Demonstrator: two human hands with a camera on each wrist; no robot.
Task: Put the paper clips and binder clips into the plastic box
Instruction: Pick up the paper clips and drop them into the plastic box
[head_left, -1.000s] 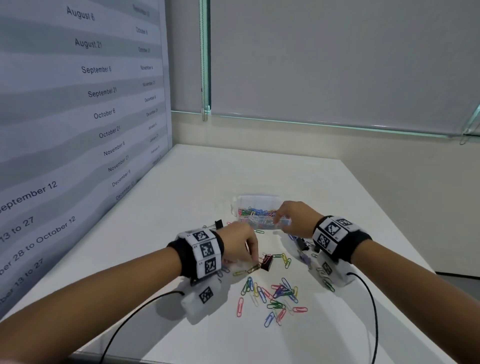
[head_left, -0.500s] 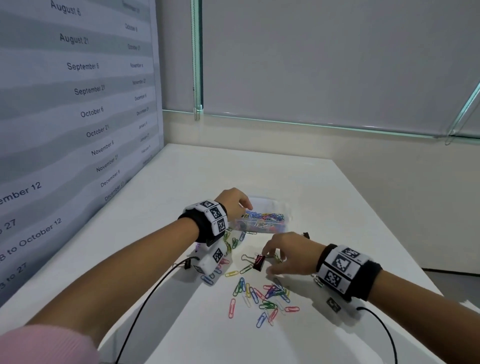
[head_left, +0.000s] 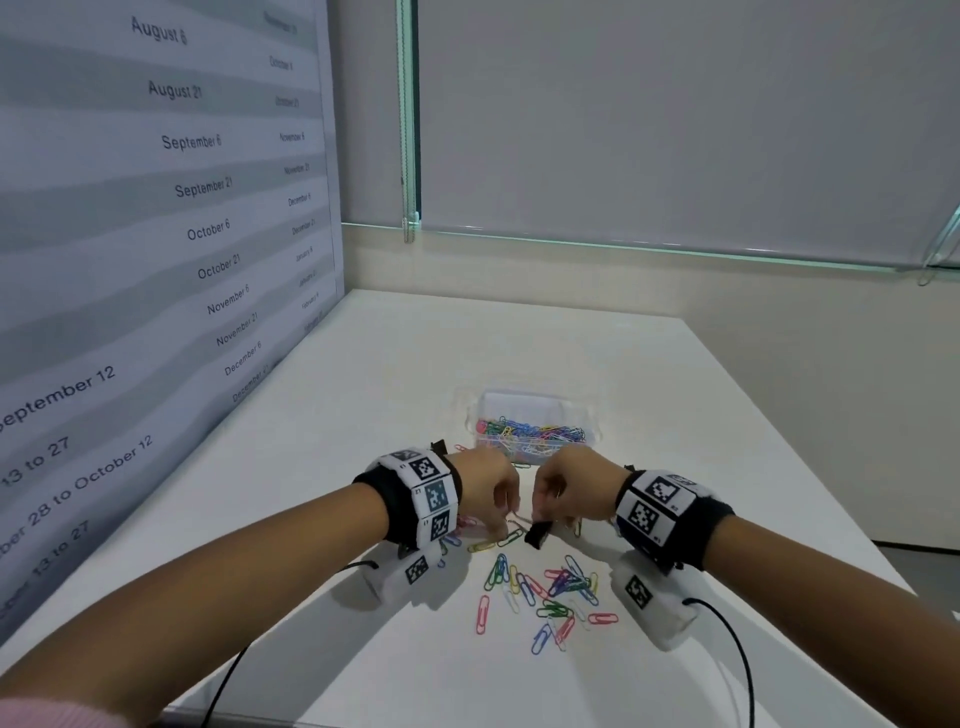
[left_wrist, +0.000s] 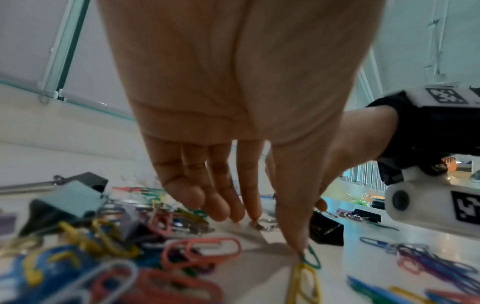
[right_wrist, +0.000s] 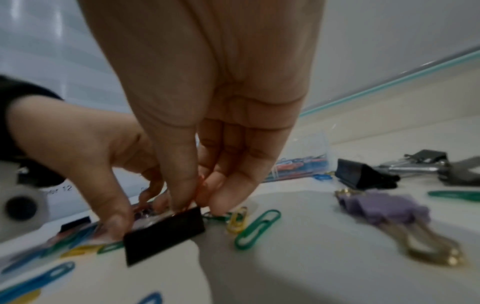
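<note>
The right hand (head_left: 566, 488) pinches a black binder clip (head_left: 537, 534) between thumb and fingertips; in the right wrist view the clip (right_wrist: 163, 233) hangs tilted just above the white desk (head_left: 363, 395), its wire handles hidden behind the fingers. The left hand (head_left: 485, 493) reaches down beside it with fingers lowered and slightly spread; in the left wrist view its thumb tip touches a green paper clip (left_wrist: 310, 258), and the index fingertip (left_wrist: 255, 216) touches a silvery wire piece too blurred to name. Whether this grip holds anything cannot be told.

The clear plastic box (head_left: 535, 423) stands just beyond both hands, toward the desk's far edge, already part-filled with coloured paper clips. Loose paper clips (head_left: 550, 592) lie scattered on the near side of the hands. More clips sit under the left wrist, mostly hidden in the head view; the left wrist view shows them as a blurred heap with a grey binder clip (left_wrist: 70, 201). The right wrist view shows a purple binder clip (right_wrist: 384, 207) and another black one (right_wrist: 358, 174) toward the desk's right edge, hidden behind the right wrist in the head view.
</note>
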